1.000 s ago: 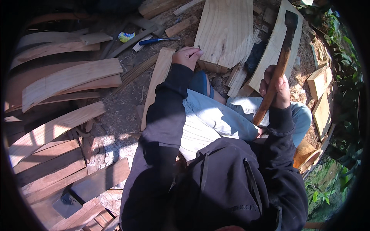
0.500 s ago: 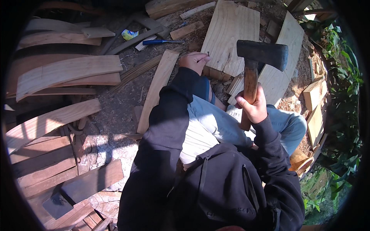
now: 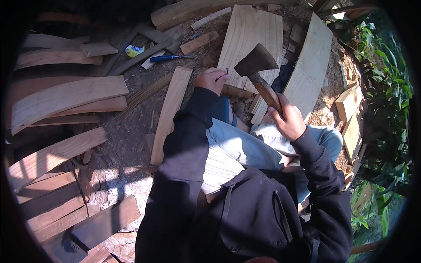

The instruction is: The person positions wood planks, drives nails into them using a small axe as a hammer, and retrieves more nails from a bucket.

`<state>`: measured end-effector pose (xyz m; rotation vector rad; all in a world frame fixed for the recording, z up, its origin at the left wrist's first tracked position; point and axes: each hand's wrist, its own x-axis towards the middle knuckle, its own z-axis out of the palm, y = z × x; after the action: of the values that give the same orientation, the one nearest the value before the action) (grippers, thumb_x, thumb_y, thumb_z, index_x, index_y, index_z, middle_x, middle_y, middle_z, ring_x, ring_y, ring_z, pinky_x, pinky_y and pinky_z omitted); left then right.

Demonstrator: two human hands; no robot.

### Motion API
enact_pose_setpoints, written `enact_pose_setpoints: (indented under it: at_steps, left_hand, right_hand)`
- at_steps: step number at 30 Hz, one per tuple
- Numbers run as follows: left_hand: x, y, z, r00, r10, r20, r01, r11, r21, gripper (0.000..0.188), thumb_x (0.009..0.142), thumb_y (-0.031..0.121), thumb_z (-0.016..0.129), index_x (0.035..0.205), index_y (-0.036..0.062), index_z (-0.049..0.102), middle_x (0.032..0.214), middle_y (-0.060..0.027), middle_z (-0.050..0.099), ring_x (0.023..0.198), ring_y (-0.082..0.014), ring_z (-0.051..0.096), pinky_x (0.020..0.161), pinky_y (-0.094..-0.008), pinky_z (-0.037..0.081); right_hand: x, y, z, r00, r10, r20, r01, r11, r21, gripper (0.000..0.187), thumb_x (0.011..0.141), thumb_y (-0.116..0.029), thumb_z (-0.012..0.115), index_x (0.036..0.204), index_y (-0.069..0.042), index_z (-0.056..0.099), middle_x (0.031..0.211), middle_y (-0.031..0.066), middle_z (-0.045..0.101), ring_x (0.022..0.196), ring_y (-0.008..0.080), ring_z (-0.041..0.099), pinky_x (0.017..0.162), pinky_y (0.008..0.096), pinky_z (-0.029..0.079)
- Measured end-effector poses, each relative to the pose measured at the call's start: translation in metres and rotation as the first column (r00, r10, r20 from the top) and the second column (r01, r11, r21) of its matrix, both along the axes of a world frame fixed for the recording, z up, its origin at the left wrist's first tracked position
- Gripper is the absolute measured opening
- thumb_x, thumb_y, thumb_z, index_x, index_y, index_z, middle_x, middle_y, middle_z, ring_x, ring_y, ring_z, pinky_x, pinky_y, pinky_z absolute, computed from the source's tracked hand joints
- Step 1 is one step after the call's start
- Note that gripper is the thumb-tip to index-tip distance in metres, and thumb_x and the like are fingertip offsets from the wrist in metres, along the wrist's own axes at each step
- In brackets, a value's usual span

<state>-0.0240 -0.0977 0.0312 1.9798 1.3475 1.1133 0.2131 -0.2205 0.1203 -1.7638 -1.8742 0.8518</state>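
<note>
The person sits on the dark ground [image 3: 120, 140], with wood all around. The left hand [image 3: 211, 81] is pinched closed on a small dark nail [image 3: 227, 70]. The nail is by the near left corner of a wide pale board [image 3: 251, 33]. I can't tell if it touches the wood. The right hand [image 3: 289, 119] is wrapped around the wooden handle of a hatchet [image 3: 258, 61]. The hatchet's dark head is up in front of the board's near right part, tilted, with its wide blade pointing left.

Past the board's right edge, another long pale board [image 3: 312, 65] lies at a slant. Sawdust and wood chips [image 3: 325, 109] are spread beside it in the sun. A few short wood blocks [image 3: 349, 103] are near the right edge of the ground, and green plants [image 3: 388, 85] grow just past them.

Left of the wide board, a tool with a blue handle [image 3: 164, 58] lies on the ground, near a shiny yellow and blue packet [image 3: 133, 51]. A thin plank [image 3: 172, 114] lies next to the left sleeve. Bent boards [image 3: 70, 100] are piled along the left side, and brown planks [image 3: 50, 193] lie nearer. Stripes of sun and shade fall over them.
</note>
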Motion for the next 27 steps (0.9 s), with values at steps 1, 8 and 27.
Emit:
enact_pose_setpoints:
  at_steps: [1,8,27]
  left_hand:
    - [0.000,0.001,-0.002,1.000,-0.010,0.016,0.010,1.000,0.011,0.016,0.076,0.014,0.072,0.086,0.0010,0.070,0.086,-0.0121,0.068,0.078,-0.0240,0.066,0.072,-0.0304,0.052]
    - [0.001,0.001,-0.003,1.000,-0.005,0.008,0.005,0.998,0.069,0.015,0.074,0.015,0.072,0.083,0.0044,0.071,0.085,-0.0098,0.068,0.077,-0.0255,0.065,0.071,-0.0324,0.052]
    - [0.001,-0.002,-0.012,1.000,0.012,0.002,-0.012,0.996,0.091,0.015,0.075,0.016,0.071,0.085,0.0046,0.071,0.087,-0.0099,0.068,0.079,-0.0249,0.066,0.072,-0.0311,0.053]
  right_hand:
    - [0.000,0.003,-0.001,0.995,0.046,0.085,-0.050,0.998,0.035,0.035,0.088,-0.025,0.057,0.112,-0.003,0.047,0.071,0.0254,0.059,0.074,0.0438,0.060,0.063,0.0484,0.047]
    - [-0.012,0.031,0.037,0.982,0.081,0.170,-0.110,0.979,0.170,0.033,0.089,-0.027,0.057,0.111,-0.005,0.046,0.070,0.0218,0.059,0.069,0.0410,0.062,0.061,0.0469,0.047]
    - [-0.012,0.033,0.042,0.943,0.105,0.317,-0.166,0.971,0.173,0.031,0.087,-0.025,0.060,0.107,-0.005,0.046,0.067,0.0193,0.059,0.067,0.0400,0.062,0.057,0.0469,0.047]
